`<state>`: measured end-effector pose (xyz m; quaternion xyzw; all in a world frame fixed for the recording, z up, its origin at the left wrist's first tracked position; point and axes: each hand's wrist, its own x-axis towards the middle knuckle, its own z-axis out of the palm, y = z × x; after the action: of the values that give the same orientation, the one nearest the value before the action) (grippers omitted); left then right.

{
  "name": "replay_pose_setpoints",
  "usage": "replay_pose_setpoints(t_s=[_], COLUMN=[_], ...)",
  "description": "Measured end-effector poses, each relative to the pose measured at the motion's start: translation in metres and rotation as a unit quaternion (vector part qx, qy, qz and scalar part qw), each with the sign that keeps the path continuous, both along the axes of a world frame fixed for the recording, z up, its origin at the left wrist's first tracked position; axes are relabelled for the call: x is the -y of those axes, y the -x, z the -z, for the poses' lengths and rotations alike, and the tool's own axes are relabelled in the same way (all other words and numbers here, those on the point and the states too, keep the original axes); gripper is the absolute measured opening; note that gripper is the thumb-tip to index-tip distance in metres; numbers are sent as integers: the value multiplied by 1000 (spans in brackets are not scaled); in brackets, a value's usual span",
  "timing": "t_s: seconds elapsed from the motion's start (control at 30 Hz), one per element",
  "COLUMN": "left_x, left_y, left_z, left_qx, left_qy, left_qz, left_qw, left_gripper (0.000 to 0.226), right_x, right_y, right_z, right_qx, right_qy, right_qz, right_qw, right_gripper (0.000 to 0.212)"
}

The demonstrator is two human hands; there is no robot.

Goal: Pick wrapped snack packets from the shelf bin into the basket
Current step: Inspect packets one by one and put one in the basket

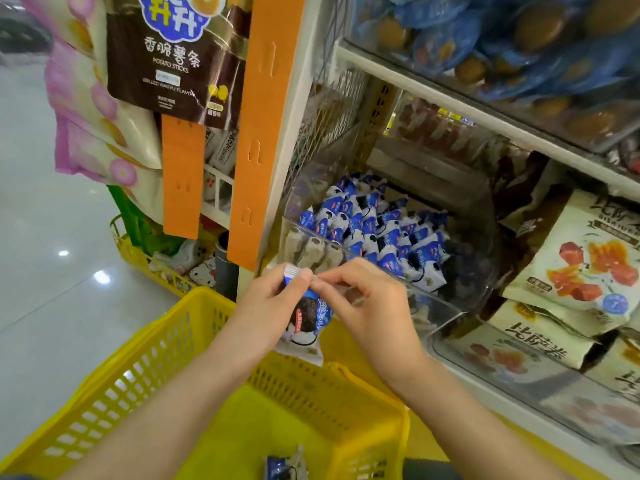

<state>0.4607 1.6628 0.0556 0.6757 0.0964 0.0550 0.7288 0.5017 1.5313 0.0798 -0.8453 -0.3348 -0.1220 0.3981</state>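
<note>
One packet (306,317) held over the basket (138,368); a second packet (284,467) already lies on the basket floor, near edge.
Left hand (266,306) is curled round the packet's body and holds it upright above the basket's far rim. Right hand (367,306) pinches the top seam between thumb and forefinger, other fingers loosely bent. So both hands are clamped on the same packet, probably steadying it or passing it across. The basket sits just below and near of the clear bin (433,299), likely to keep each transfer short. The bin, far and right of the hands, is well stocked with matching blue-and-white packets (374,233). Next call: release over the basket.
</note>
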Motion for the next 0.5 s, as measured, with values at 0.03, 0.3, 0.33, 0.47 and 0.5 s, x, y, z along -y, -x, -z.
replay_pose_setpoints(t_s=[0.03, 0.3, 0.33, 0.47, 0.5], left_x=[2, 5, 4, 5, 4], left_y=[0, -4, -5, -7, -8], left_z=[1, 6, 8, 11, 10], left_qx=[-7, -42, -51, -32, -20], left_qy=[9, 34, 27, 57, 59], left_qz=[6, 18, 26, -7, -34], left_qw=[1000, 998, 998, 998, 998], left_gripper=[23, 16, 22, 24, 17], right_x=[2, 11, 12, 17, 19], right_y=[-1, -9, -12, -23, -24], right_z=[1, 8, 8, 1, -1], right_qx=[49, 45, 24, -109, -142], right_qy=[21, -27, -48, -155, -175], right_qz=[-5, 35, 58, 110, 110], right_qw=[999, 998, 997, 976, 968], right_gripper=[9, 9, 8, 6, 7])
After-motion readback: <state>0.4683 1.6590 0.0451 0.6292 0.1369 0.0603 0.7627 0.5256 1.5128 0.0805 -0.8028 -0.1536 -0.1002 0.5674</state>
